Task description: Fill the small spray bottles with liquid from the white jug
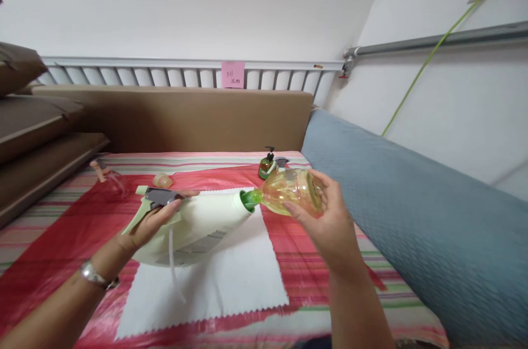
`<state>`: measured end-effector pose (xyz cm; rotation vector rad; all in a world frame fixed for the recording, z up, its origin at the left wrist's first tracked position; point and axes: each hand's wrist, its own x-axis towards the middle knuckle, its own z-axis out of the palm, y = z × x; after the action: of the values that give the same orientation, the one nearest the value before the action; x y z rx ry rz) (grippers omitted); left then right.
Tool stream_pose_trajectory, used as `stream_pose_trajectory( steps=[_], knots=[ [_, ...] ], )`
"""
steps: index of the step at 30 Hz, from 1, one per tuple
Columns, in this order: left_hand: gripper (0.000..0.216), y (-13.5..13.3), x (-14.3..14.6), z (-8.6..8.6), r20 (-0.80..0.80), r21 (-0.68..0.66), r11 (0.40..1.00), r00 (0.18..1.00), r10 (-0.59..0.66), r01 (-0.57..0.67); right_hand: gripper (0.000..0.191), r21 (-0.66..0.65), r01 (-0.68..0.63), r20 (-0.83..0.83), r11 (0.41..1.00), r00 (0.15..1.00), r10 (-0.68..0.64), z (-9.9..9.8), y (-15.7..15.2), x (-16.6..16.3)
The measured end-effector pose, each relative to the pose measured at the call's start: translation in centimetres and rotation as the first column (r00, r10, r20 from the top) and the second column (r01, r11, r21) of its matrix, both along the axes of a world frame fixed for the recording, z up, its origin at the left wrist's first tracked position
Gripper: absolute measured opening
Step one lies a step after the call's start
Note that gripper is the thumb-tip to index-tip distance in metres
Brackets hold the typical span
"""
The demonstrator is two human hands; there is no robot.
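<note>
My left hand (159,220) is closed around a trigger spray head (160,196) and also steadies a large pale-green spray bottle (202,222). A thin white tube (171,250) hangs down in front of the bottle. That bottle is tilted almost onto its side, its open green mouth facing right. My right hand (330,214) grips the base of a see-through yellow bottle (291,190), also lying nearly level. The yellow bottle's neck meets the mouth of the pale-green bottle; how far inside it reaches is hard to see. Beneath both is a white zigzag-edged cloth (231,283).
Behind stand a dark green pump bottle (266,166) and a partly hidden spray bottle (281,163). A pink clear bottle (113,181) and small round pale object (163,179) are at left. Red sheeting (301,283) covers striped fabric. A blue padded side (412,195) borders the right.
</note>
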<state>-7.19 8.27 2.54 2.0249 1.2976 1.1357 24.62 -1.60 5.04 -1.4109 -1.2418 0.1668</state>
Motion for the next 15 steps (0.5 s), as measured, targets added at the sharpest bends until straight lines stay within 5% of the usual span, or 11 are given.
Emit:
stream_pose_trajectory(
  steps=[7, 15],
  knots=[
    [0.04, -0.75, 0.53, 0.47, -0.006, -0.151, 0.968, 0.979, -0.204, 0.201, 0.063, 0.041, -0.012, 0.186, 0.999, 0.983, 0.004, 0.5, -0.7, -0.62],
    [0.04, -0.73, 0.86, 0.69, 0.171, -0.205, 0.953, 0.967, -0.19, 0.224, 0.062, 0.14, -0.095, 0.358, 0.986, 0.933, 0.039, 0.56, -0.85, -0.89]
  ],
)
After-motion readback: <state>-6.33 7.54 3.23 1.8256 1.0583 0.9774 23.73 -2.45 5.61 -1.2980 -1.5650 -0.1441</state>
